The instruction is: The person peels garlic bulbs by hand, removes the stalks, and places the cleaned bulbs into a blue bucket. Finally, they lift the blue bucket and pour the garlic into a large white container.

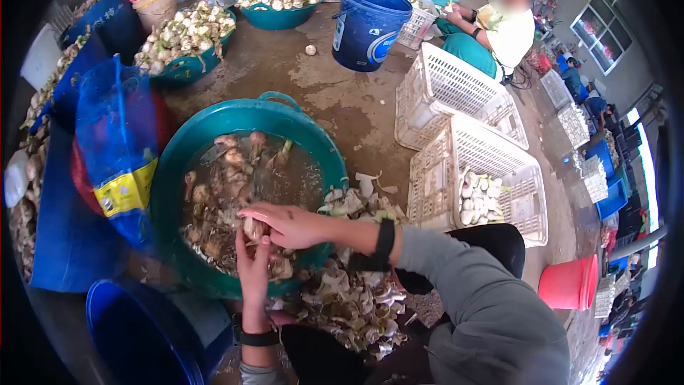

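Note:
Over the near side of a green tub [165, 207] of murky water, both my hands meet around a garlic bulb [254, 228]. My left hand [253, 265] grips it from below, thumb and fingers closed on it. From above and the right, my right hand [288, 227] lies over the bulb, its fingers wrapped on it and partly hiding it. Several unpeeled, brownish garlic bulbs [201, 193] float in the tub. A heap of peeled skins [349, 303] lies on the floor beside the tub, below my right forearm.
White crates [427, 171] stand on the right, one holding peeled garlic [479, 198]. A red bucket [568, 282] is near them. A blue bucket [367, 28] and heaped basins [281, 18] stand ahead. At left are a blue bag [117, 128] and blue bin [135, 328]. Another person [499, 36] sits beyond the crates.

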Available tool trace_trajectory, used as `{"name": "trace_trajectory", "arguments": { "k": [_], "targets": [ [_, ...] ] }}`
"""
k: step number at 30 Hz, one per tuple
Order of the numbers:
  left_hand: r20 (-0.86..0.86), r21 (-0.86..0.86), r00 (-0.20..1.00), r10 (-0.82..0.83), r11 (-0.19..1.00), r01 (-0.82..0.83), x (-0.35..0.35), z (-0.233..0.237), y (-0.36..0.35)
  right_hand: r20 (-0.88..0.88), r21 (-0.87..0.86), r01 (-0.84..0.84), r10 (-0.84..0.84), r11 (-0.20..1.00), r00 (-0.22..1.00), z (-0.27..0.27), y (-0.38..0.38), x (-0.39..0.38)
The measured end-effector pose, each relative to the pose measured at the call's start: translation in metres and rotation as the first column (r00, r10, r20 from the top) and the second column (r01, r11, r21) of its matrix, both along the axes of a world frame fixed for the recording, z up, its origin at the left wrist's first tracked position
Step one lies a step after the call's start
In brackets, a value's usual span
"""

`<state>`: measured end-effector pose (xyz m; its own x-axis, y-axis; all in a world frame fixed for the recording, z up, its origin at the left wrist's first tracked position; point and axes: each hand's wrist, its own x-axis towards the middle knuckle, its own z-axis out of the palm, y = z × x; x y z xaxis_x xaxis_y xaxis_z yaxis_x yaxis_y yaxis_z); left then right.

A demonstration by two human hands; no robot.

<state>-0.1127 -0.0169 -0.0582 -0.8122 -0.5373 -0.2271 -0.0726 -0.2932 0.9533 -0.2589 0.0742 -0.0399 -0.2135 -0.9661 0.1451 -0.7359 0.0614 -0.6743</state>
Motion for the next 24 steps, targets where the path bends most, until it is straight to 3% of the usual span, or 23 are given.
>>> {"name": "trace_trajectory", "arguments": {
  "k": [1, 2, 3, 4, 5, 6, 7, 9, 11, 12, 13, 15, 16, 18, 22, 24],
  "targets": [
    [-0.081, -0.056, 0.997, 0.003, 0.998, -0.008, 0.01, -0.006, 0.006, 0.182, -0.1, 0.019, 0.0, 0.995, 0.983, 0.002, 0.01, 0.014],
    [-0.064, -0.216, 0.996, 0.056, 0.974, -0.068, 0.021, -0.004, 0.012, 0.381, -0.184, 0.024, 0.048, 0.983, 0.923, 0.002, 0.018, 0.033],
    [-0.078, -0.137, 0.985, 0.154, 0.977, -0.164, 0.031, 0.012, 0.027, 0.605, -0.24, 0.051, 0.109, 0.969, 0.789, 0.009, 0.028, 0.047],
    [-0.06, -0.172, 0.981, 0.182, 0.967, -0.19, 0.041, 0.012, 0.032, 0.897, -0.107, 0.109, 0.049, 0.988, 0.439, 0.003, 0.039, 0.057],
    [-0.109, -0.194, 0.969, 0.22, 0.952, -0.238, 0.051, 0.01, 0.039, 0.922, -0.083, 0.207, -0.004, 0.975, 0.386, 0.014, 0.048, 0.071],
    [-0.068, -0.638, 0.974, 0.217, 0.741, -0.21, 0.058, 0.004, 0.038, 0.784, -0.105, 0.356, -0.143, 0.929, 0.605, 0.003, 0.053, 0.079],
    [-0.085, -0.655, 0.971, 0.223, 0.722, -0.223, 0.062, 0.013, 0.045, 0.781, 0.085, 0.46, -0.346, 0.884, 0.52, 0.0, 0.058, 0.086],
    [-0.122, -0.482, 0.975, 0.183, 0.848, -0.219, 0.065, 0.024, 0.054, 0.928, 0.323, 0.121, -0.339, 0.939, 0.155, 0.004, 0.07, 0.091],
    [-0.105, -0.51, 0.983, 0.151, 0.841, -0.184, 0.067, 0.028, 0.054, 0.948, 0.305, 0.049, -0.298, 0.951, -0.108, -0.012, 0.066, 0.106],
    [-0.087, -0.533, 0.989, 0.122, 0.832, -0.15, 0.066, 0.03, 0.054, 0.947, 0.268, 0.145, -0.233, 0.952, -0.219, 0.0, 0.057, 0.112],
    [-0.041, -0.649, 0.984, 0.173, 0.744, -0.158, 0.068, 0.042, 0.056, 0.956, 0.234, 0.167, -0.196, 0.958, -0.217, -0.003, 0.054, 0.11],
    [0.055, -0.844, 0.984, 0.17, 0.534, -0.045, 0.071, 0.052, 0.051, 0.99, 0.141, 0.147, -0.136, 0.979, -0.038, -0.004, 0.05, 0.101],
    [0.089, -0.826, 0.982, 0.166, 0.563, -0.02, 0.071, 0.047, 0.048, 0.988, 0.15, 0.149, -0.146, 0.977, -0.042, 0.002, 0.046, 0.1],
    [0.125, -0.797, 0.979, 0.164, 0.604, 0.0, 0.069, 0.043, 0.044, 0.961, 0.177, 0.155, -0.204, 0.972, 0.185, 0.011, 0.036, 0.099],
    [0.177, -0.742, 0.976, 0.127, 0.669, 0.047, 0.07, 0.031, 0.033, 0.935, 0.181, 0.147, -0.216, 0.972, 0.281, -0.012, 0.034, 0.094],
    [0.228, -0.779, 0.964, 0.138, 0.62, 0.096, 0.07, 0.022, 0.038, 0.677, 0.108, 0.236, -0.245, 0.966, 0.694, -0.017, 0.031, 0.096]
  ]
}}
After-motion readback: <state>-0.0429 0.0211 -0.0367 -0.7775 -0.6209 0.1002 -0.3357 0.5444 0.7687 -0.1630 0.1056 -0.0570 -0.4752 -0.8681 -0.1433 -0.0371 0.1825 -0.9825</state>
